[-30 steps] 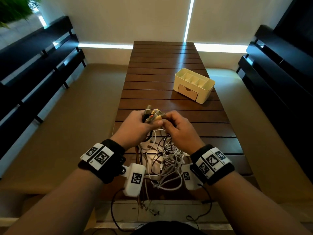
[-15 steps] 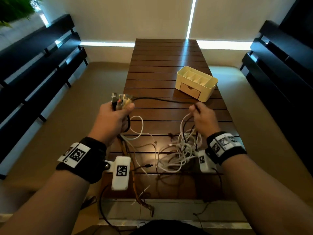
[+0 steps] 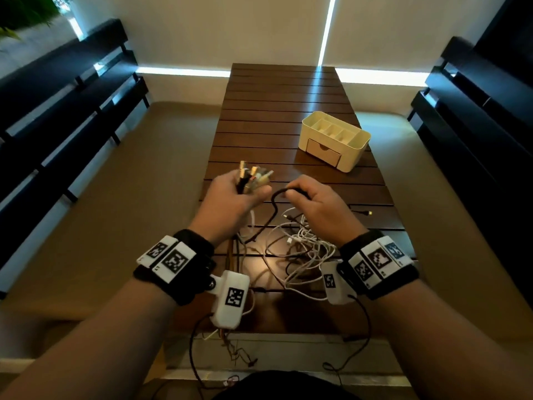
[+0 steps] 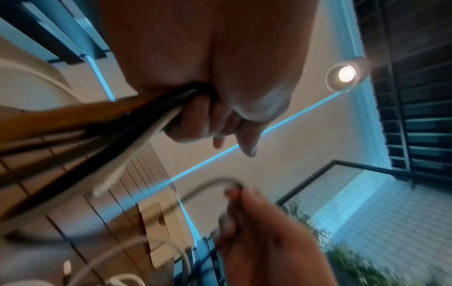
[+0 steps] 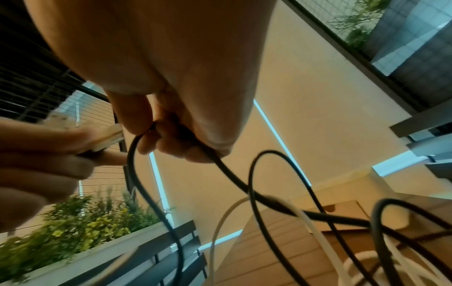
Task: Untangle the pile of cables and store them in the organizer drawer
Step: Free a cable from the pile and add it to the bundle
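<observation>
A person's left hand (image 3: 230,194), at the centre of the head view, is closed around a bundle of cable plugs (image 3: 253,176) whose metal tips fan out above the fist. The left wrist view shows black, brown and white cords (image 4: 137,120) running out from under the curled fingers. Just to its right, the right hand (image 3: 320,206) pinches a black cable (image 3: 275,199) that arches up between the two hands and drops toward the tangle below; the right wrist view shows fingers (image 5: 171,143) curled round it. The pile of cables (image 3: 300,249), mostly white, lies on the slatted wooden table (image 3: 277,111) in the lower centre. The cream organizer (image 3: 336,140) sits at upper right on the table, its drawer (image 3: 323,153) shut.
</observation>
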`<action>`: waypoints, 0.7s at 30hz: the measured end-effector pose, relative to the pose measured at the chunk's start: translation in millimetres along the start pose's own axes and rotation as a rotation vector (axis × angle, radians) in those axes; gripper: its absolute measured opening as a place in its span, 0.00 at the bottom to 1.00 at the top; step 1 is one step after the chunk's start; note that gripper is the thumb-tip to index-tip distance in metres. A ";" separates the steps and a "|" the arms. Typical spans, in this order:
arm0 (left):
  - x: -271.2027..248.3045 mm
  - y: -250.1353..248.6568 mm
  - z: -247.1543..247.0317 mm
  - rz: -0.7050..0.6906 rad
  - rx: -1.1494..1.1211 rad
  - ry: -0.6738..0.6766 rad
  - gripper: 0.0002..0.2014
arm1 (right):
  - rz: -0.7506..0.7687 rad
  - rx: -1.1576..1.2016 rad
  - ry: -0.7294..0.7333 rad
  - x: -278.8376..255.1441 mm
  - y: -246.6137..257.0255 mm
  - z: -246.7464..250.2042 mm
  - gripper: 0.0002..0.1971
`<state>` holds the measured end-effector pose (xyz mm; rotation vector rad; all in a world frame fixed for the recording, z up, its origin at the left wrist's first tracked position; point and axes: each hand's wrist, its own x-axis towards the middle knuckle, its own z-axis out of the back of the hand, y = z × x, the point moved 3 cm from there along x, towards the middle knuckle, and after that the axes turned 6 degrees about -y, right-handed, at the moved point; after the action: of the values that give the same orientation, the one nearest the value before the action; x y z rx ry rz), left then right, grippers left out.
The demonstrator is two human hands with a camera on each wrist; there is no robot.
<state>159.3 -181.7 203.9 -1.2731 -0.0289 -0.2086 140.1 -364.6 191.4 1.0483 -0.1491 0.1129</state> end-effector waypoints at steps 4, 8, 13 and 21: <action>-0.2 1.2 -18.9 -0.041 0.100 0.145 0.12 | 0.088 -0.023 -0.050 -3.0 5.0 -4.7 0.06; 0.1 -1.4 -18.4 -0.050 0.116 0.213 0.11 | 0.104 -0.007 -0.097 -10.5 -0.1 -1.8 0.06; -2.4 -24.0 1.1 -0.066 -0.188 0.051 0.10 | -0.033 -0.058 -0.034 -16.2 -24.6 -17.4 0.03; 8.0 -18.2 60.3 0.041 -0.295 -0.081 0.17 | -0.213 -0.133 -0.068 6.6 -54.2 18.1 0.04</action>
<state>169.7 -130.6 240.0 -1.5747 -0.0429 -0.1281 154.2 -407.0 155.2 0.9294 -0.1041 -0.1245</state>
